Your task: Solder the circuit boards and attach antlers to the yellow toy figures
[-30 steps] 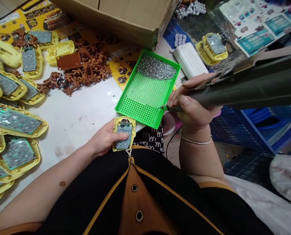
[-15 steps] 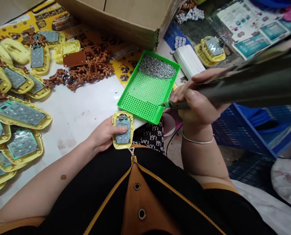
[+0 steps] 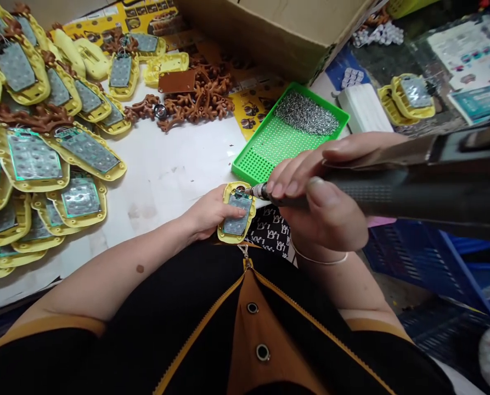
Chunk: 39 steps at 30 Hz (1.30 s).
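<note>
My left hand (image 3: 206, 213) grips a small yellow shell with a circuit board (image 3: 237, 213) at the near table edge, close to my body. My right hand (image 3: 322, 197) is wrapped round a dark electric screwdriver (image 3: 413, 184). Its metal tip (image 3: 253, 191) touches the top right corner of the yellow shell. Just behind stands a green perforated tray (image 3: 265, 148) with a heap of small silver screws (image 3: 306, 113) at its far end.
Several yellow shells with boards (image 3: 59, 153) lie piled at the left. Brown antler-shaped parts (image 3: 199, 101) sit mid-table before a cardboard box (image 3: 277, 33). A white block (image 3: 364, 112) and two more yellow shells (image 3: 409, 96) lie at the right, blue crates (image 3: 434, 258) below.
The screwdriver tip has left the green tray and come down onto the yellow shell. My head view has shifted so the table appears further right.
</note>
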Each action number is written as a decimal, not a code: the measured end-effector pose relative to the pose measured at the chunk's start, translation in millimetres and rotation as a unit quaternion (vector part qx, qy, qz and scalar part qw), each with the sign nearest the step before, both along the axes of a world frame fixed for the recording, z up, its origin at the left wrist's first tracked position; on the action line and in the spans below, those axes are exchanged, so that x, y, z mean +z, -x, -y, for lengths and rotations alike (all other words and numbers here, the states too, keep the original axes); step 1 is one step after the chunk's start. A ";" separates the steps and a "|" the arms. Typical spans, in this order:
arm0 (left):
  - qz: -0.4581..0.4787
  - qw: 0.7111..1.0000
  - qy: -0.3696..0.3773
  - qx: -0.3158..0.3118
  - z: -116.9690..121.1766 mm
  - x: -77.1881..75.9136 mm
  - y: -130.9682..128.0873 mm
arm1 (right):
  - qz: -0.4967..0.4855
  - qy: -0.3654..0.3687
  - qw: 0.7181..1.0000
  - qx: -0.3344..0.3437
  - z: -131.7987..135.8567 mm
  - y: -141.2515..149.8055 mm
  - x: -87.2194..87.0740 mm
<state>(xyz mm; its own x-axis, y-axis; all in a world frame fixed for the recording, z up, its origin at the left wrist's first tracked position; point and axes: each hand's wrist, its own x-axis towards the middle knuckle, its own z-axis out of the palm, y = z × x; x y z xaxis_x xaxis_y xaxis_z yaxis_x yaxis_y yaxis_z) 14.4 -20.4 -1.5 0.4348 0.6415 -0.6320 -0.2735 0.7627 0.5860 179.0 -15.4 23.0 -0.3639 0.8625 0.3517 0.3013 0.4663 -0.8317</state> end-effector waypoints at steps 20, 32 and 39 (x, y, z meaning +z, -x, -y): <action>0.017 1.000 0.002 -0.018 -3.3 1.5 -0.5 | -0.358 -0.068 0.931 -0.015 -22.0 20.4 5.5; 0.007 1.000 0.006 -0.021 -3.9 2.2 0.0 | -0.371 -0.058 0.927 0.015 -22.7 17.5 2.2; 0.011 1.000 0.013 -0.020 -5.4 1.8 0.1 | -0.356 -0.089 0.929 0.044 -29.6 21.6 2.1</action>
<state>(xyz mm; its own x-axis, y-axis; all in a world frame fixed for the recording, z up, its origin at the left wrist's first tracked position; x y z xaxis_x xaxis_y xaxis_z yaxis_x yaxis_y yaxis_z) 14.4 -15.0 0.3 0.4733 0.6070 -0.6384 -0.2548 0.7881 0.5603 157.4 14.3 25.2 -0.0510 0.7457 0.6643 -0.3411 0.6122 -0.7134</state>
